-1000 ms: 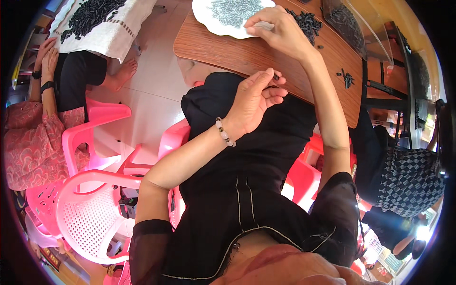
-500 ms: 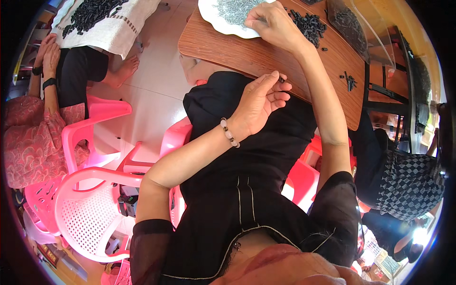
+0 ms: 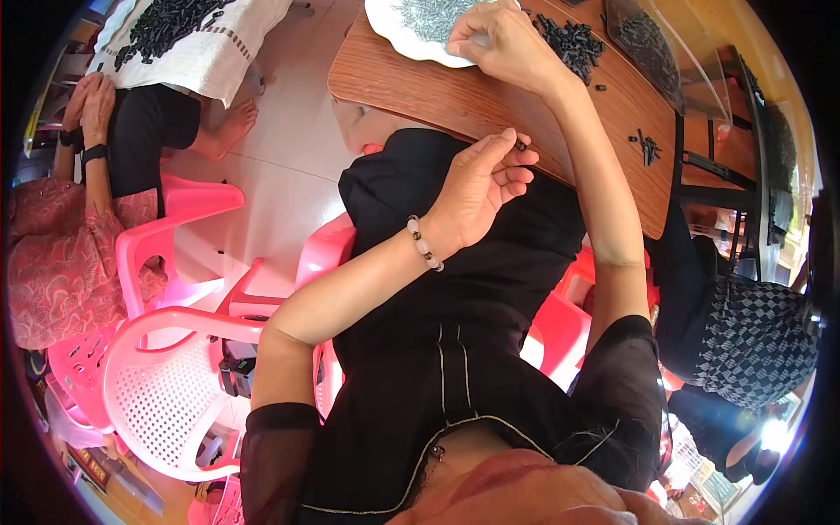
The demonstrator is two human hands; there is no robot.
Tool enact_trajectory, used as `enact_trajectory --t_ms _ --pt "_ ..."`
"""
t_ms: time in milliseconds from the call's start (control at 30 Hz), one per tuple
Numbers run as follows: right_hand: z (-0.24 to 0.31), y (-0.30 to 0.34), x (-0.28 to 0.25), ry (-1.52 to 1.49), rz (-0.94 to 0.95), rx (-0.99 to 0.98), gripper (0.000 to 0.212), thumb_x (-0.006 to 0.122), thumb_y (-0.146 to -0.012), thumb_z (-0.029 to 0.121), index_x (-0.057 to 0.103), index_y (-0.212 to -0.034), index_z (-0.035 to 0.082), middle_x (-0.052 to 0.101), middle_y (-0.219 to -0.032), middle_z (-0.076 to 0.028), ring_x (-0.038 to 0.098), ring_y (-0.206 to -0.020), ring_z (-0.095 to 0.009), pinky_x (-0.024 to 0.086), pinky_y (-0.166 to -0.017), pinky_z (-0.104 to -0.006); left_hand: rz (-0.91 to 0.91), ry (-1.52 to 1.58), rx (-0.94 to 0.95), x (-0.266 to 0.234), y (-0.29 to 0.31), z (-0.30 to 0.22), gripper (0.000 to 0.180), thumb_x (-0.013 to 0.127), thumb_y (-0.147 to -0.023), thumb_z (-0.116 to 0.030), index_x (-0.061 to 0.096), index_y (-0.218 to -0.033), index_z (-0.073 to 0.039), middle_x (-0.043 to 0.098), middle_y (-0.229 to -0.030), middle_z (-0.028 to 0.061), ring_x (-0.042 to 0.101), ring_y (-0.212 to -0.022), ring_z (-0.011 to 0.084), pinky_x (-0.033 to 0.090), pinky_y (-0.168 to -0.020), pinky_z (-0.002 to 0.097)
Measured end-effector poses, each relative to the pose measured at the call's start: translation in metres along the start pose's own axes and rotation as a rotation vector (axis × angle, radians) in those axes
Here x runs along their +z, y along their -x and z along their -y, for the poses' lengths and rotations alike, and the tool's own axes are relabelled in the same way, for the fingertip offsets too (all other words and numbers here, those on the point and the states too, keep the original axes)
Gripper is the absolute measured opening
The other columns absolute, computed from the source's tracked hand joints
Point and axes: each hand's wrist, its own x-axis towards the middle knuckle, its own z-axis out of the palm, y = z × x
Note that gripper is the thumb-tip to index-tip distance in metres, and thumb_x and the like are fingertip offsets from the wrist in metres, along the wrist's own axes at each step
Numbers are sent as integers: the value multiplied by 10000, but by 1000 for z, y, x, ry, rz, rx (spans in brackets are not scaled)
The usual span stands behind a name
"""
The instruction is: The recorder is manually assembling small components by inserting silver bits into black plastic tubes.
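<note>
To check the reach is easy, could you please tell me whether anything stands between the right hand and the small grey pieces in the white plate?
Nothing visible does: the right hand is over the white plate's edge, close beside the grey pieces.

The top edge cuts off your white scalloped plate (image 3: 391, 40), and the tiny glassy bits (image 3: 430, 19) heaped on it are too small to make out singly. Your right hand (image 3: 512, 48) covers part of the rim, and you can't tell whether its fingertips pinch anything. In your left hand (image 3: 479, 188), thumb and fingers hide most of a small black piece (image 3: 521, 145).
</note>
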Motion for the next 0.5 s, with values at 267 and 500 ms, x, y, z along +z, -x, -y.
enact_trajectory --t_ms 267,500 --pt "-4 -5 6 84 76 111 80 649 -738 42 665 -724 -35 643 -692 -185 611 -634 -318 481 -587 -370 -1 3 32 2 -2 -1 262 596 -949 -292 618 -1055 -53 659 -913 38 601 -746 81 511 -718 227" --pt "14 33 -10 122 -97 177 158 651 -859 165 669 -938 29 646 -955 -66 536 -979 -212 428 -856 -333 1 31 120 3 -3 -2 278 589 -950 -295 609 -1092 -57 659 -953 40 608 -773 76 517 -727 216"
